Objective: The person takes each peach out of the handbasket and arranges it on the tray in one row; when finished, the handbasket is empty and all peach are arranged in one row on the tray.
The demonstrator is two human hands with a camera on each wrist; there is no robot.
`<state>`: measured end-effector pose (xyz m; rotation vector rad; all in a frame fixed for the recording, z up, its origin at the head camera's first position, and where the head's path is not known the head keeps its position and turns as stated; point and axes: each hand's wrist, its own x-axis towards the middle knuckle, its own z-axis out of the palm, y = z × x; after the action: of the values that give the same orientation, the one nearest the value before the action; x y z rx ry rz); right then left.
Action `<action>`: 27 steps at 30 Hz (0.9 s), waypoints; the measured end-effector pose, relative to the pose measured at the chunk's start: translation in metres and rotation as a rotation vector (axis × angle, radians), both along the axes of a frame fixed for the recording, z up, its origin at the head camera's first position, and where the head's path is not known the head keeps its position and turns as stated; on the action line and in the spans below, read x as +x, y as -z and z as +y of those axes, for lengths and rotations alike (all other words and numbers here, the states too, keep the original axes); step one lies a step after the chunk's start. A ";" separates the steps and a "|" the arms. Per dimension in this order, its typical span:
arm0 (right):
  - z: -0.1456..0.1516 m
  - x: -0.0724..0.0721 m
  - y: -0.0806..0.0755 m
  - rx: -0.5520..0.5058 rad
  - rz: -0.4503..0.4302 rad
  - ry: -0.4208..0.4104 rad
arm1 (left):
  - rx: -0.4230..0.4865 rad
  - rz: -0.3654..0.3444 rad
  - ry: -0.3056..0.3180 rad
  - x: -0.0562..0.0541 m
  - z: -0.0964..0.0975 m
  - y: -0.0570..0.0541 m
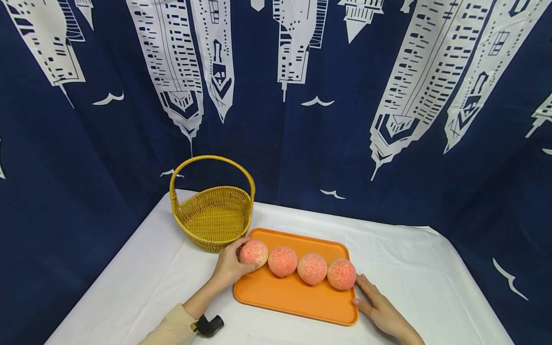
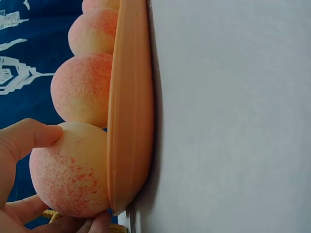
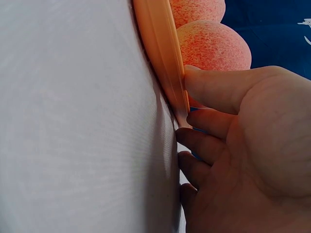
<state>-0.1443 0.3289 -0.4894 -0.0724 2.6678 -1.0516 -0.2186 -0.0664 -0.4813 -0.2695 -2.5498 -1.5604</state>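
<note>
Several pinkish peaches stand in a row on an orange tray (image 1: pixel 293 302). My left hand (image 1: pixel 233 265) grips the leftmost peach (image 1: pixel 253 254), thumb on one side and fingers round the other; the left wrist view shows this peach (image 2: pixel 70 170) at the tray's end. Beside it in the row are a second peach (image 1: pixel 282 261) and a third peach (image 1: pixel 312 269). My right hand (image 1: pixel 381 309) rests at the tray's right edge, close to the rightmost peach (image 1: pixel 341 274). In the right wrist view its thumb (image 3: pixel 214 87) touches the rim, with the other fingers fairly straight beside the tray.
A yellow wicker basket (image 1: pixel 217 237) with a tall handle stands behind and left of the tray, close to my left hand. White cloth (image 1: pixel 414 268) covers the table. Behind its far edge hangs a dark blue curtain (image 1: pixel 276 143) with white building prints.
</note>
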 end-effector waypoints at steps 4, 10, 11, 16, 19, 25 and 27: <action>0.000 0.000 -0.001 0.006 0.001 0.000 | -0.004 -0.003 -0.002 -0.001 0.001 0.002; 0.000 0.001 -0.001 0.006 0.008 -0.003 | -0.006 -0.004 0.006 -0.002 0.001 0.004; 0.000 0.001 -0.001 0.005 0.008 -0.004 | -0.005 -0.006 0.010 -0.002 0.001 0.004; 0.001 0.001 0.001 0.006 0.008 -0.006 | -0.002 -0.012 0.011 -0.002 0.000 0.004; 0.000 0.001 0.001 0.007 0.003 -0.001 | -0.007 -0.015 0.009 -0.001 0.000 0.004; 0.000 0.001 0.001 0.001 0.008 0.002 | -0.003 -0.030 0.011 -0.002 -0.001 0.003; -0.001 0.001 0.000 0.002 0.015 -0.003 | -0.001 -0.033 0.007 -0.002 -0.001 0.003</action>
<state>-0.1437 0.3283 -0.4897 -0.0837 2.6812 -1.0523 -0.2204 -0.0671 -0.4841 -0.2559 -2.5775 -1.5784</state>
